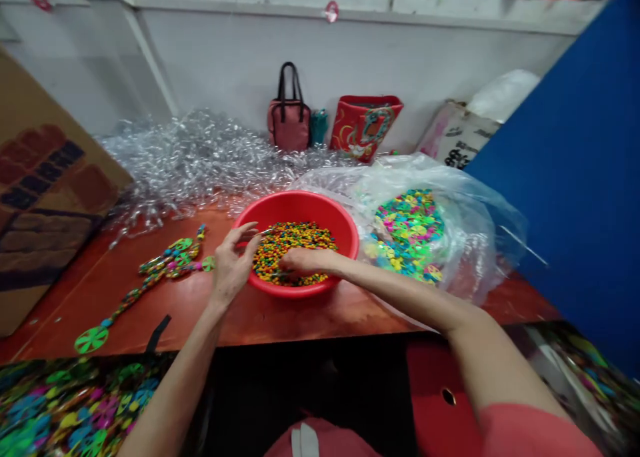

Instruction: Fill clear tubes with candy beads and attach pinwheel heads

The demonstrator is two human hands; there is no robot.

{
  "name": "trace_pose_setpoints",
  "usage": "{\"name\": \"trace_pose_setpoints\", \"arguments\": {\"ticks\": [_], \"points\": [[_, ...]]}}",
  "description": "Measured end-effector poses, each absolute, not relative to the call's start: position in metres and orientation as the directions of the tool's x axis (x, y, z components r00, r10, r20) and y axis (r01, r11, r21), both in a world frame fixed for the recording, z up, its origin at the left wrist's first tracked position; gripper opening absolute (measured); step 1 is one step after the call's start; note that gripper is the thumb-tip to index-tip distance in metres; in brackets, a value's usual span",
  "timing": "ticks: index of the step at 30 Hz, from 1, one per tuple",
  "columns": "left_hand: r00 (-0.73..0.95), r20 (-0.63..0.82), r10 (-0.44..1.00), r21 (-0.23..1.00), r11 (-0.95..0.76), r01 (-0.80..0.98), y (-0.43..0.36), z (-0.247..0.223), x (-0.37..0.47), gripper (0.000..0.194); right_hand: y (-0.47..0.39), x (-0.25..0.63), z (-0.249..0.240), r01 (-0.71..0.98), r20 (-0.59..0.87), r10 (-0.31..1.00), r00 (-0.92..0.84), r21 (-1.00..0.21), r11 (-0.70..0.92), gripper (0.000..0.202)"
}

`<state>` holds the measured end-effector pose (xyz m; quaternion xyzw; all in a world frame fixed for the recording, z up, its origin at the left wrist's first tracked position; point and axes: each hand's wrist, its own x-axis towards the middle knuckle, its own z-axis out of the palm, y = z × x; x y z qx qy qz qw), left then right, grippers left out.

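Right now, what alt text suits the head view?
A person's right hand touches small multicoloured beads in a round red plastic basin, the left hand at its edge; a clear plastic bag of colourful pieces lies to the right.

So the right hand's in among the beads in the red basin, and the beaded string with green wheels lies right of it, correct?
Not quite: the beaded string lies left of the red basin, as the head view shows. The right hand is in among the beads.
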<state>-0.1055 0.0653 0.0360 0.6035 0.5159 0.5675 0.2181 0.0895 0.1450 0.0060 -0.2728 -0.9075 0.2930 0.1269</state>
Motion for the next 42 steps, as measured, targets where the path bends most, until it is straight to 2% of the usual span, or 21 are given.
{"name": "trace_pose_setpoints", "arguments": {"ticks": [2,6,8,10,13,16,19,21,23,27,30,36,42], "points": [[-0.22,0.492,0.842,0.828,-0.375,0.416,0.061,0.037,-0.109,0.043,0.143,0.081,0.013,0.355,0.022,0.486,-0.874,-0.652,0.669,0.024],[-0.31,0.518,0.798,0.823,-0.365,0.436,0.06,0.037,-0.106,0.059,0.145,0.093,0.034,0.289,0.078,0.54,-0.838,-0.776,0.56,0.018],[-0.246,0.459,0.854,0.849,-0.34,0.404,0.06,0.036,-0.095,0.063,0.138,0.104,0.037,0.198,0.165,0.596,-0.786,-0.846,0.495,0.015],[-0.11,0.381,0.918,0.875,-0.32,0.363,0.059,0.033,-0.077,0.058,0.125,0.112,0.034,0.138,0.271,0.663,-0.698,-0.857,0.497,0.021],[0.036,0.317,0.948,0.91,-0.315,0.27,0.059,0.032,-0.049,0.053,0.099,0.128,0.029,0.153,0.393,0.727,-0.563,-0.815,0.559,0.029],[0.062,0.291,0.955,0.936,-0.297,0.189,0.057,0.034,-0.029,0.054,0.08,0.163,0.032,0.182,0.421,0.742,-0.522,-0.795,0.579,0.034],[0.063,0.276,0.959,0.943,-0.283,0.173,0.055,0.038,-0.024,0.053,0.078,0.23,0.037,0.306,0.457,0.802,-0.383,-0.757,0.578,0.023],[0.055,0.276,0.96,0.942,-0.281,0.182,0.054,0.038,-0.025,0.051,0.085,0.284,0.038,0.467,0.459,0.852,-0.251,-0.714,0.522,0.019],[0.049,0.268,0.962,0.945,-0.272,0.178,0.052,0.036,-0.027,0.05,0.095,0.335,0.035,0.632,0.439,0.892,-0.105,-0.663,0.401,0.018],[0.036,0.261,0.965,0.96,-0.264,0.099,0.051,0.033,-0.026,0.047,0.12,0.397,0.02,0.764,0.396,0.913,0.101,-0.618,0.184,0.018],[0.008,0.262,0.965,0.963,-0.262,0.068,0.05,0.033,-0.024,0.042,0.139,0.406,0.009,0.804,0.41,0.903,0.132,-0.576,0.144,0.02],[0.002,0.234,0.972,0.971,-0.234,0.052,0.048,0.034,-0.026,0.04,0.18,0.384,-0.005,0.886,0.422,0.906,0.006,-0.423,0.191,0.024],[0.019,0.221,0.975,0.975,-0.221,-0.003,0.051,0.028,-0.027,0.04,0.203,0.362,-0.012,0.957,0.281,0.954,0.108,-0.289,-0.023,0.022]]}}
